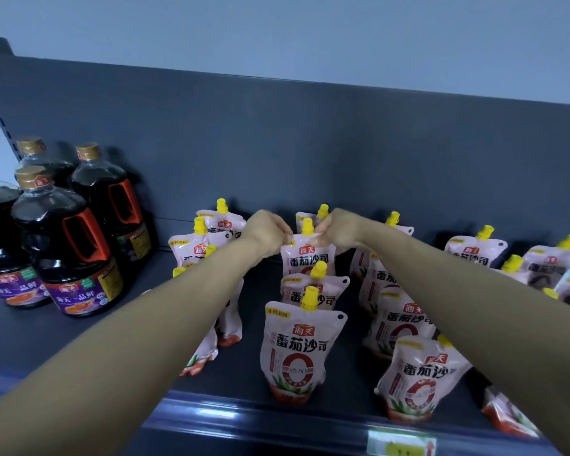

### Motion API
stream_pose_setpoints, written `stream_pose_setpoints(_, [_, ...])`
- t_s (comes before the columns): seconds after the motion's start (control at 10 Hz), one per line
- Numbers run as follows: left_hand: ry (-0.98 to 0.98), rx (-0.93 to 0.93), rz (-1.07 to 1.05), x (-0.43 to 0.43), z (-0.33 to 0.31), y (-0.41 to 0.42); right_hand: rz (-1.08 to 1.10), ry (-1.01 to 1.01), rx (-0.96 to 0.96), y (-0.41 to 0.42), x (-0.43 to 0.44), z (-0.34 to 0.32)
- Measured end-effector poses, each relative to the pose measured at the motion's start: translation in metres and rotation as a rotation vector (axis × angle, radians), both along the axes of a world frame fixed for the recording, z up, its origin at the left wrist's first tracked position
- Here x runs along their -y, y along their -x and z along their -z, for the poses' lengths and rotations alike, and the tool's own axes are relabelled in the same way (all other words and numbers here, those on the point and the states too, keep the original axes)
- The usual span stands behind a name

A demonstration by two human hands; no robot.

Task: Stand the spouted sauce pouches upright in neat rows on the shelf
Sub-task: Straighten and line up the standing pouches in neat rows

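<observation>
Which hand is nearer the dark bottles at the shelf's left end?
Left. The left hand pinches the pouch at its top corner nearest the dark bottles; the right hand pinches the opposite corner, farther from them.

Left hand (pixel 266 232) and right hand (pixel 339 231) pinch an upright pouch (pixel 307 255); bottles (pixel 69 232) left.

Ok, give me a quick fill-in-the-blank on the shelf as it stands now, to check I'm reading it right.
The left hand and right hand pinch the top corners of the held pouch, whose cap is ____.
Between it and the shelf edge, ____ pouches stand in its column.
The dark sauce bottles stand to the pouches' ____.
Missing: yellow; two; left.
</observation>
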State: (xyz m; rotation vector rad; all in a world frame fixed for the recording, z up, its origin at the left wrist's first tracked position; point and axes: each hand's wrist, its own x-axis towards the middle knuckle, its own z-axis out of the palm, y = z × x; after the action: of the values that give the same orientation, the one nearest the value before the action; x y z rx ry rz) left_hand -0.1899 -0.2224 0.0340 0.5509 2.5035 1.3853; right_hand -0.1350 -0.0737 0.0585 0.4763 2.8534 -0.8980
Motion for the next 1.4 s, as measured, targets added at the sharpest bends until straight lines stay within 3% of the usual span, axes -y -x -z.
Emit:
stream_pose_setpoints(0.4, [0.049,0.115,0.174,-0.019,0.003,0.001,-0.096,-0.224,0.201,-0.010,-0.008,-0.011])
stream_pose_setpoints(0.9, [0.149,0.033,0.221,-0.013,0.000,-0.011,-0.099,-0.177,0.226,-0.019,-0.015,-0.009])
stream_pose_setpoints(1.2, [0.184,-0.129,0.095,-0.014,0.003,-0.014,-0.004,-0.233,0.045,-0.028,-0.004,-0.020])
stream_pose_setpoints(1.4, [0.183,-0.190,0.106,-0.009,-0.004,-0.017,-0.041,-0.267,0.040,-0.032,-0.008,-0.027])
